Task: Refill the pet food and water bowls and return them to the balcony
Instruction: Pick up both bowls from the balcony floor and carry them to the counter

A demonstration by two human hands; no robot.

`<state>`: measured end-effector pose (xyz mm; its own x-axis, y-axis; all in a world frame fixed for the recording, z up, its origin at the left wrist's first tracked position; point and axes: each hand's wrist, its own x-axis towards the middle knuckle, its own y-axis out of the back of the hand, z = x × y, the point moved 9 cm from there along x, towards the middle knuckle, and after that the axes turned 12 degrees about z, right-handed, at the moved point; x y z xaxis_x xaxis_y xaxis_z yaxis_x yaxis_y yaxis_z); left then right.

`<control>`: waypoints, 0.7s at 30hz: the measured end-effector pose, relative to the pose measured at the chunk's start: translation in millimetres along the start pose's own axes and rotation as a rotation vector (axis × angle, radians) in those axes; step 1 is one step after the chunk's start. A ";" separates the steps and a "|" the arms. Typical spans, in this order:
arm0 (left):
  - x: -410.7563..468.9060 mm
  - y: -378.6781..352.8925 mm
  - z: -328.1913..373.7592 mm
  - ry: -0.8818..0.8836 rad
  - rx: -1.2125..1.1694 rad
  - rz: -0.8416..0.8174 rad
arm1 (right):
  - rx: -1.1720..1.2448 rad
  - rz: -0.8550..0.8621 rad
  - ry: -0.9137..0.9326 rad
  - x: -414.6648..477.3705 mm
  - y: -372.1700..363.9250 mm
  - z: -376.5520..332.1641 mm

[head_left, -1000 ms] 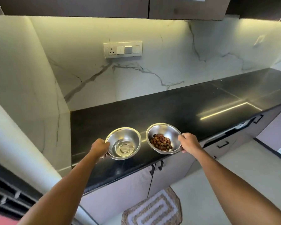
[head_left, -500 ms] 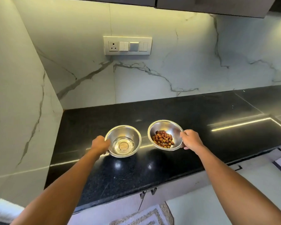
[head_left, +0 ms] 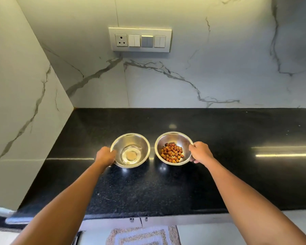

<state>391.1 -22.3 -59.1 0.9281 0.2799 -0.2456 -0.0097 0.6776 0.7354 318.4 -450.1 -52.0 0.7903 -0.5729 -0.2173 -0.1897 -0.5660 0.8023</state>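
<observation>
Black counter (head_left: 166, 188), marble backsplash (head_left: 184, 76). Left hand (head_left: 105, 155) fingers grip water bowl (head_left: 131, 150) rim; right hand (head_left: 200, 152) fingers grip kibble bowl (head_left: 173, 147) rim. Bowls side by side, apart.

The light is soft and a bit yellow-green, and it seems to come from above the wall (head_left: 219, 50). The black counter (head_left: 184, 188) is shiny, with bright streaks and small white glints. The picture is sharp in the middle. At the edges, straight lines bend and things look stretched.
</observation>
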 end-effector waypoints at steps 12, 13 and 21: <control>13.6 15.8 -13.8 0.059 -0.012 0.042 | 0.006 -0.042 0.008 16.0 -8.0 0.6; 14.8 17.1 -16.7 0.069 -0.011 0.044 | 0.003 -0.042 0.006 15.5 -7.7 0.7; 18.2 21.4 -23.7 0.091 0.000 0.066 | -0.001 -0.044 -0.047 7.0 -10.8 8.3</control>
<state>399.0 13.4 -62.8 0.8877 0.3847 -0.2530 -0.0699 0.6557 0.7518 321.2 -453.0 -66.8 0.7695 -0.5748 -0.2785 -0.1549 -0.5910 0.7917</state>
